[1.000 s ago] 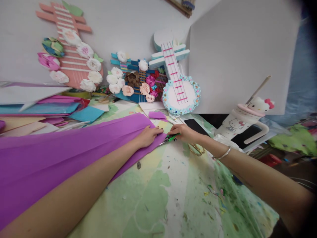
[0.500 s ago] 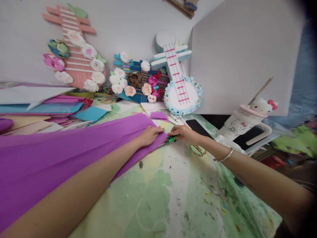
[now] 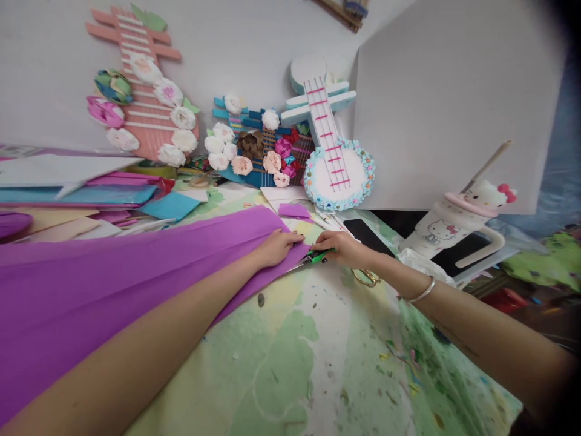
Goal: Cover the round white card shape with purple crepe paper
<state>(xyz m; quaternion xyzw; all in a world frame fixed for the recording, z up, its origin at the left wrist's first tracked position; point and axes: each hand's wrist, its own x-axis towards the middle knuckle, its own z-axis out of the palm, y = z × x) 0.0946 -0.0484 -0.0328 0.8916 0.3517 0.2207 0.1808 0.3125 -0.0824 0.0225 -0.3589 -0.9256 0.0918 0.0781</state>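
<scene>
A long sheet of purple crepe paper (image 3: 149, 266) lies folded across the left side of the table. My left hand (image 3: 276, 247) rests flat on its right end, fingers stretched towards the corner. Just to the right, my right hand (image 3: 340, 248) is closed around a green-and-black utility knife (image 3: 312, 258). The knife's thin metal blade points left along the paper's lower edge, partly covered by the paper. Gold-handled scissors (image 3: 367, 278) lie below my right wrist. A small purple scrap (image 3: 294, 211) sits beyond my left fingertips.
Stacked coloured sheets (image 3: 72, 194) lie at the left back. Flower-decorated lute shapes, one pink (image 3: 145, 109) and one white and blue (image 3: 333, 175), lean on the wall. A white cup (image 3: 447, 224) and a black phone (image 3: 368, 236) stand right. Scraps dot the green tablecloth (image 3: 276, 363).
The whole view has shifted slightly, with things appearing a little further right. Both hands keep nearly the same place on the paper and the knife.
</scene>
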